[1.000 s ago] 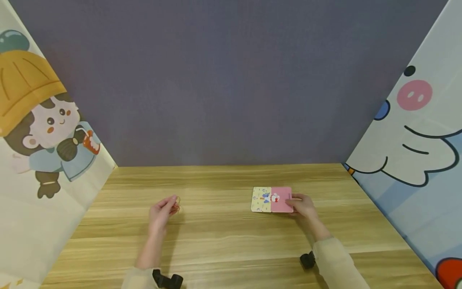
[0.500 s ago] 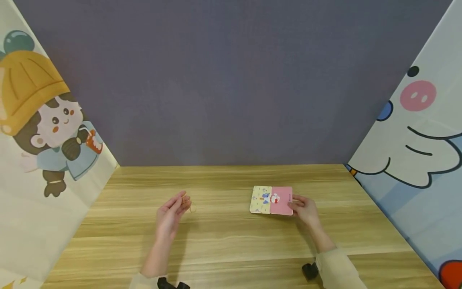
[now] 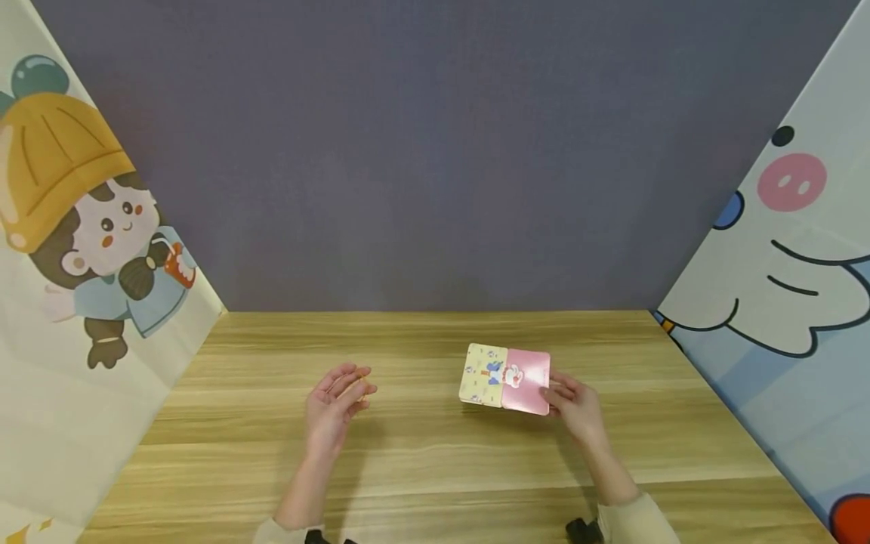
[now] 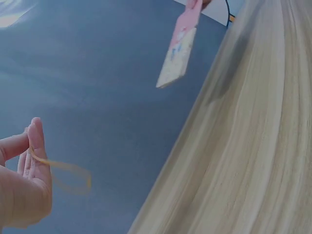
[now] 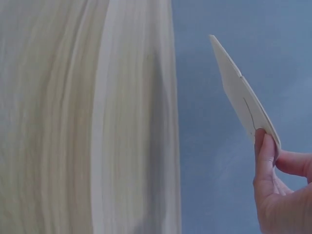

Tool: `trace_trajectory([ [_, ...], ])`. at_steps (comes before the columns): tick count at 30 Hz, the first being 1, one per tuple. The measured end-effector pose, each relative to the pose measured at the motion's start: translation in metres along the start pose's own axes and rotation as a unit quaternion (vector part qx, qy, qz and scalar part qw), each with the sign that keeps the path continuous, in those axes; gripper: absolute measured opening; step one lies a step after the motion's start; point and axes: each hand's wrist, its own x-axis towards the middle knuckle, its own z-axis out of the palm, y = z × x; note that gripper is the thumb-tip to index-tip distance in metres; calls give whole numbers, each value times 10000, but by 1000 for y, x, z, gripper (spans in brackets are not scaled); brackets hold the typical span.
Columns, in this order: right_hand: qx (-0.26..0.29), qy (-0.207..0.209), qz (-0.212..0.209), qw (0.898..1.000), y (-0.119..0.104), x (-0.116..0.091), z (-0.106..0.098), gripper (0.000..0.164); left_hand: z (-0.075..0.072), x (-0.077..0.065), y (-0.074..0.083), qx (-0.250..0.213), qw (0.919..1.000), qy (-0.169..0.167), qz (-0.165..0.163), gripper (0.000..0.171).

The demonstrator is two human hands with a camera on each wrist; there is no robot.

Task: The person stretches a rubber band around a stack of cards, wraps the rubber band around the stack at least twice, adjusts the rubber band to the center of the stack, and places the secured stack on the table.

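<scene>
My left hand [image 3: 328, 415] is raised over the left half of the table, pinching a thin yellowish rubber band [image 4: 64, 165] between thumb and forefinger. In the left wrist view the band hangs out as a slack loop beyond the fingertips. My right hand [image 3: 578, 412] grips the right edge of a small notebook [image 3: 504, 379], thumb on top and fingers beneath. The notebook's upper face is half pink, half pale yellow, with little cartoon figures. It is held tilted above the table; its underside looks plain cream with a dark curved line in the right wrist view. A gap separates the two hands.
The wood-grain table [image 3: 421, 483] reaches back to a dark grey panel [image 3: 435, 166]. Cartoon-printed panels stand at both sides, the left panel [image 3: 41, 408] and the right panel [image 3: 768, 378]. A black wrist device [image 3: 584, 530] sits by the right sleeve.
My left hand has moved right with the rubber band, and its fingers have spread more. The notebook has tilted and turned slightly in my right hand, its left end shifting left.
</scene>
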Motion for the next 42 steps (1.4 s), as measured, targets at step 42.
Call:
trace_trajectory([
  [42, 741, -57, -844, 9937, -24, -39, 33, 51, 75, -20, 13, 3629, 8951, -946, 2410, 55],
])
